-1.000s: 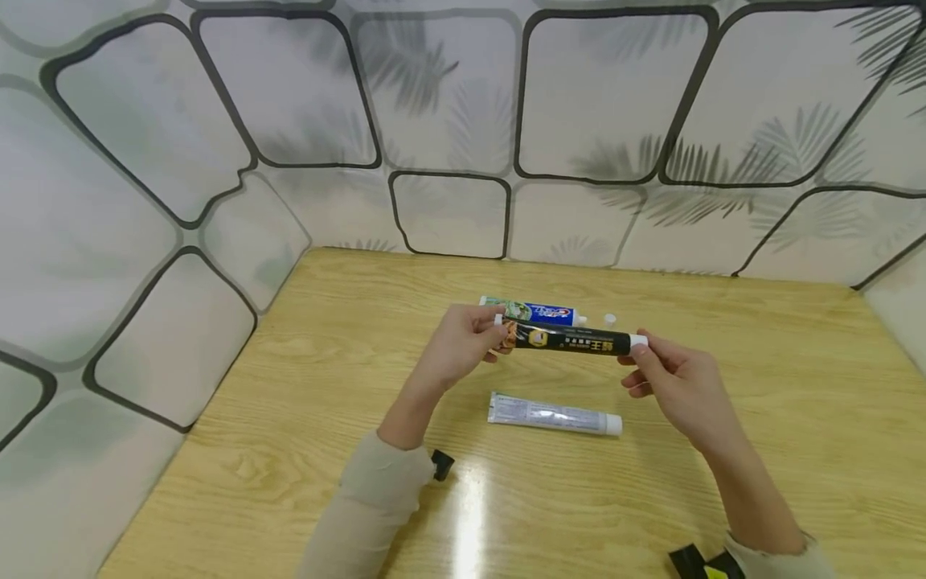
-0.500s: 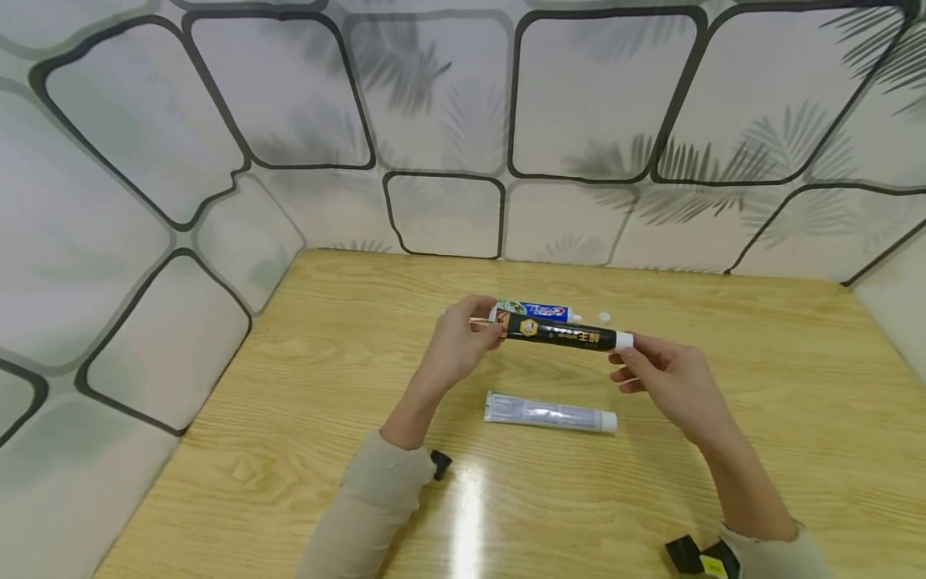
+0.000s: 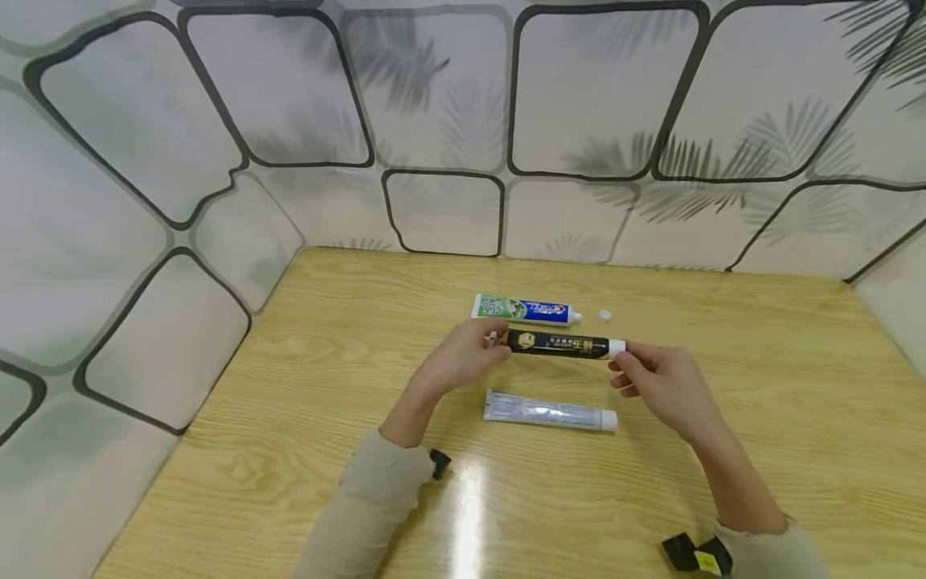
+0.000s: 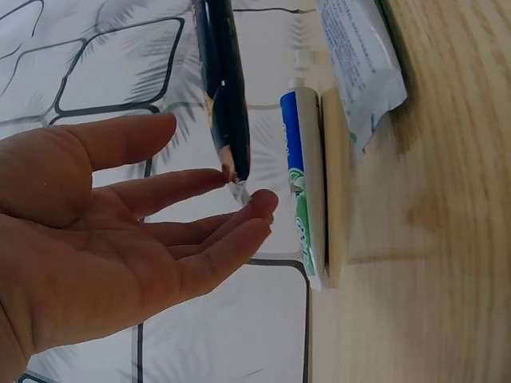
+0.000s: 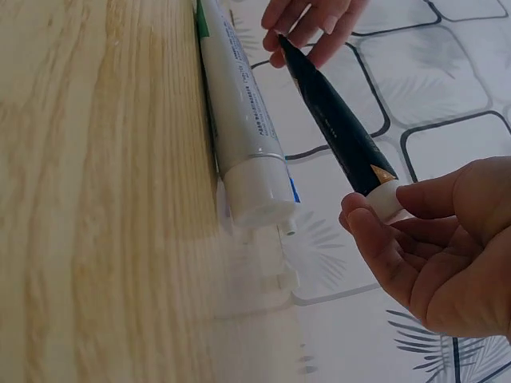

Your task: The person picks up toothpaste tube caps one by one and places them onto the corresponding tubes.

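Black tube is held above the worktop, between the two grips. Its white cap is pinched by the right grip, thumb against fingers. Left grip is released: fingers are stretched out at the tube's flat crimped end, and in the left wrist view the thumb is held apart from it. Whether that end is touched by the fingertips can't be told for sure. Print on the black tube is seen upside down in the head view.

Just beyond, a blue-green tube is laid flat on the worktop, nozzle pointed right, uncapped. A small loose cap is placed near that nozzle, not touching. Nearer the person, a pale tube is laid flat, capped end pointed right. All three tubes are lined up roughly parallel. Worktop is backed by a wall patterned with dark outlines and leaf shapes.
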Action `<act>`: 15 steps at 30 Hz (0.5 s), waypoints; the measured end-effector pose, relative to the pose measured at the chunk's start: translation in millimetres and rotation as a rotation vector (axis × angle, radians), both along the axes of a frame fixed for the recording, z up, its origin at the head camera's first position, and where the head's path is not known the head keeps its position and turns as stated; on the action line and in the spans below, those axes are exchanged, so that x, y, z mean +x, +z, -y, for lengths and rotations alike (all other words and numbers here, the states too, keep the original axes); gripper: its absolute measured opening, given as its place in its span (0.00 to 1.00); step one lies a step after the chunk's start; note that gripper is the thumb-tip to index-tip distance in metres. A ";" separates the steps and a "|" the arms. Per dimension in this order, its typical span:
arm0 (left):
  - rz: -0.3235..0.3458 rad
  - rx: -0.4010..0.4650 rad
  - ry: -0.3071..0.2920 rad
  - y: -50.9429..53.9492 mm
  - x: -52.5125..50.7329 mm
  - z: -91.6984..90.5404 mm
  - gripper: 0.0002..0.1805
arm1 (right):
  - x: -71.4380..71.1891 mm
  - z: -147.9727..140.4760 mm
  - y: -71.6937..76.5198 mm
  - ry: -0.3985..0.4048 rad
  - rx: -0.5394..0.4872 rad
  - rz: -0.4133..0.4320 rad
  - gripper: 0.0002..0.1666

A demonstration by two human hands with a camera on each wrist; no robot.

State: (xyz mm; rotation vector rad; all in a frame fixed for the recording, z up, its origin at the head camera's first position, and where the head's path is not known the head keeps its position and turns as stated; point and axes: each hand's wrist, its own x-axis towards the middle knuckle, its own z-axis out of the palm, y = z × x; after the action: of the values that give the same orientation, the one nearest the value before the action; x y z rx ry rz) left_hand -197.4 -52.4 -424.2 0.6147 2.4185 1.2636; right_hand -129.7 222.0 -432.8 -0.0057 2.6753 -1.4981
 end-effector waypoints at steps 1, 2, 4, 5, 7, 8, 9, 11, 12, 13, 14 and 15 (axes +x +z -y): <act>0.000 -0.014 -0.021 -0.6 -0.1 -0.2 0.07 | -0.2 -0.2 -0.8 -0.001 0.009 0.004 0.24; -0.001 -0.028 -0.044 -1.9 -0.4 -0.4 0.06 | -0.4 -0.6 -1.6 -0.003 0.020 0.012 0.25; -0.001 -0.069 -0.082 -3.6 -0.2 -1.2 0.07 | -0.9 -1.5 -3.1 -0.007 0.032 0.029 0.26; -0.001 -0.087 -0.099 -4.8 -0.4 -1.8 0.06 | -1.1 -1.9 -4.1 -0.010 0.040 0.037 0.26; 0.000 -0.114 -0.118 -5.8 -0.1 -2.4 0.07 | -1.9 -2.5 -6.1 -0.017 0.049 0.053 0.27; -0.002 -0.121 -0.125 -6.2 -0.1 -2.7 0.07 | -2.5 -2.8 -7.2 -0.021 0.047 0.062 0.27; -0.004 -0.129 -0.129 -6.2 0.2 -2.8 0.07 | -3.0 -3.0 -8.3 -0.023 0.041 0.069 0.27; -0.008 -0.131 -0.136 -7.5 -0.3 -3.0 0.06 | -4.1 -2.9 -10.7 -0.024 0.026 0.080 0.26; -0.007 -0.135 -0.138 -8.2 -0.5 -3.1 0.06 | -4.7 -2.6 -11.9 -0.023 0.015 0.084 0.25; -0.005 -0.138 -0.143 -9.4 -0.7 -3.4 0.06 | -5.2 -2.3 -13.3 -0.022 0.005 0.088 0.25; 0.000 -0.148 -0.140 -10.1 -0.6 -3.6 0.07 | -5.7 -1.9 -14.6 -0.020 -0.005 0.088 0.24; 0.006 -0.158 -0.139 -11.3 -0.5 -4.0 0.09 | -6.0 -1.6 -16.0 -0.018 -0.009 0.088 0.23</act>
State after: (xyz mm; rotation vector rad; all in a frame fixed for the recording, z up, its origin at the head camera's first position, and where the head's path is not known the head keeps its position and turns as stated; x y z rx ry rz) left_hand -197.9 -48.4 -435.5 0.7169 2.3961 1.0063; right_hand -135.8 223.6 -448.8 0.0820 2.6070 -1.4791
